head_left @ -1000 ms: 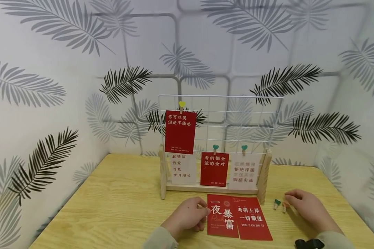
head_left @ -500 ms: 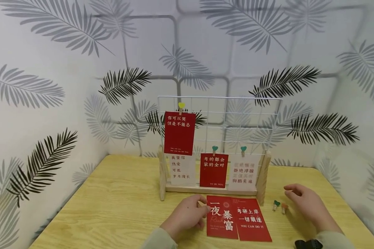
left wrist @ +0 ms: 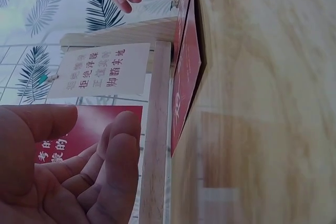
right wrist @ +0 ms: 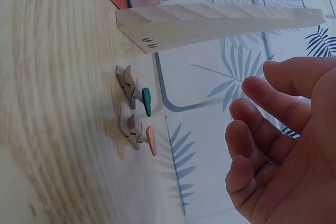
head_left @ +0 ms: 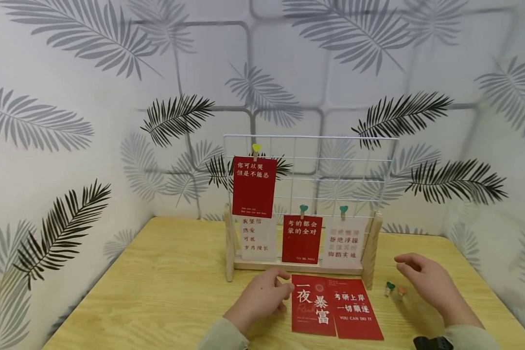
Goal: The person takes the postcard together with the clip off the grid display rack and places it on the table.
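My left hand [head_left: 262, 295] hovers by the left edge of a red card [head_left: 310, 305] on the table. In the left wrist view its fingers [left wrist: 122, 156] are loosely bent with nothing between them. A second red card [head_left: 356, 308] lies against the first one's right side. Over on the right, my right hand [head_left: 426, 282] is raised beside two small wooden clips, one with a green heart [head_left: 390, 288] and one with an orange top [head_left: 401, 292]. Its fingers are relaxed and hold nothing; the right wrist view shows a gap between them and the clips.
Behind the cards stands a white wire grid [head_left: 345, 165] on a wooden base [head_left: 262, 265]. Clipped to it are a high red card [head_left: 253, 189], a lower red card [head_left: 302, 240] and white cards, one at the right [head_left: 343, 245]. A leaf-patterned wall rises behind the table [head_left: 157, 287].
My right hand has drawn back and up from the orange clip, which now stands beside the green one on the table. My left hand has barely moved.
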Tool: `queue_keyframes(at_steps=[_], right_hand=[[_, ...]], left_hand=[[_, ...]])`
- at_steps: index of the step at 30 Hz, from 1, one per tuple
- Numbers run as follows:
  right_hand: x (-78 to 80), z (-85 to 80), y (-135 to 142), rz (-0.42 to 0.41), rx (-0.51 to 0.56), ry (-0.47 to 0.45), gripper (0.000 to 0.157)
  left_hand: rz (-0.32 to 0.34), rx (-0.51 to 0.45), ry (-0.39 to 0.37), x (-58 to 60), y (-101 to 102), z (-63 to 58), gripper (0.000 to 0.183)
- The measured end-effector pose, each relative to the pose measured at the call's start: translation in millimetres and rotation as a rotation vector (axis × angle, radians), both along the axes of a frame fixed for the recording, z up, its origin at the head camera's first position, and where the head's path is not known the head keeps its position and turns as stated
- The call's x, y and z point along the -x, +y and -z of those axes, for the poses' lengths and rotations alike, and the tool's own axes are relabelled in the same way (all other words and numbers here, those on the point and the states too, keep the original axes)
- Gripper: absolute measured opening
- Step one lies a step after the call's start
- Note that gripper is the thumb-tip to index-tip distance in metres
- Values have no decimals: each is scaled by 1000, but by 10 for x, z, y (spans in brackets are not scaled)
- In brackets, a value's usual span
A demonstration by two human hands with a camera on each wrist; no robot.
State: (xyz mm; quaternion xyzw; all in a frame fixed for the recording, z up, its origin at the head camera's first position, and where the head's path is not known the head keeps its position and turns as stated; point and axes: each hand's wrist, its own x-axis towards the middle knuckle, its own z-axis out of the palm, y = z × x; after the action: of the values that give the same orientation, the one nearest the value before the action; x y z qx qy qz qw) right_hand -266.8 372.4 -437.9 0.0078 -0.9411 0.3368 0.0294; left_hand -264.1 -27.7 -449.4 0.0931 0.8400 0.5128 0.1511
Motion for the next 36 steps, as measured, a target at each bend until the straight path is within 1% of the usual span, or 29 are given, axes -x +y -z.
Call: queue_keyframes(at_steps=[3, 9, 16, 20, 22, 26, 29, 34, 36], right_hand=[[-20, -35, -39, -8, 3, 18, 56], [-54, -82, -127, -18, 3, 47, 53], [-58, -111, -273, -35, 7, 79, 51], [-58, -141, -354, -45, 29, 69, 52], [-58, -161, -392, -52, 34, 79, 51], [-67, -204, -475, -77, 31, 118, 41], [-87, -233, -520, -84, 31, 127, 37], [-117, -292, -559, -75, 20, 141, 38], [-121, -308, -576, -72, 13, 148, 38]], left_hand=[[8, -11, 18, 17, -17, -18, 36], [25, 2, 52, 24, -39, -40, 36], [29, 4, 61, 13, -51, -86, 38], [28, 7, 66, 15, -58, -105, 37], [25, 7, 68, 16, -67, -118, 36], [23, 4, 73, 20, -100, -133, 38], [27, -12, 85, 12, -125, -153, 39], [17, -69, 98, 4, -170, -208, 42], [15, -77, 102, 7, -193, -235, 43]])
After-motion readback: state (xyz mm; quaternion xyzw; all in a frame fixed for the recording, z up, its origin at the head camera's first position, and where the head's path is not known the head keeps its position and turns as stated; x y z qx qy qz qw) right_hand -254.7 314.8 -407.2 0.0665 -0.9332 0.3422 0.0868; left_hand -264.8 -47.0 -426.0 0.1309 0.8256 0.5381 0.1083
